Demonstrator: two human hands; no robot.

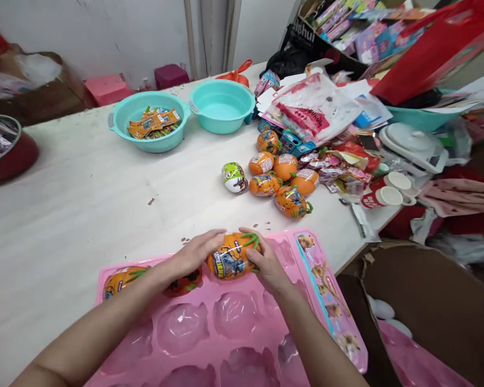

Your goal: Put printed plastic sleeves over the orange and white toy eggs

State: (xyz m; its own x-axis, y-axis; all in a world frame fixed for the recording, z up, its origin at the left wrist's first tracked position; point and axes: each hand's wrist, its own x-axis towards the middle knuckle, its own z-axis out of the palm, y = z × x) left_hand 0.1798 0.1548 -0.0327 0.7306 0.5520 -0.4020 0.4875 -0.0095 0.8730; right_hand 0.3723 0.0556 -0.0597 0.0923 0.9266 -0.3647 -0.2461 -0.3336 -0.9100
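An orange plastic surprise egg (230, 258) with green leaves at one end lies on its side between my hands, over the back row of a pink moulded tray (210, 295). My left hand (196, 252) holds its left end, fingers along the far side. At the leafy end my right hand (269, 263) curls its fingers and thumb round it. Whether the egg rests fully in its hollow cannot be seen. Two more orange eggs sit in the same row: one at the left corner (123, 280), another (184, 284) partly covered by my left hand.
Several orange eggs (285, 166) and a green-and-white one (234, 178) lie beyond the tray. Behind are a turquoise basin (165, 142) with orange packets and another turquoise basin (222, 107). Paper cups (381, 198) and packaging crowd the right; a cardboard box (435, 285) stands beside the table.
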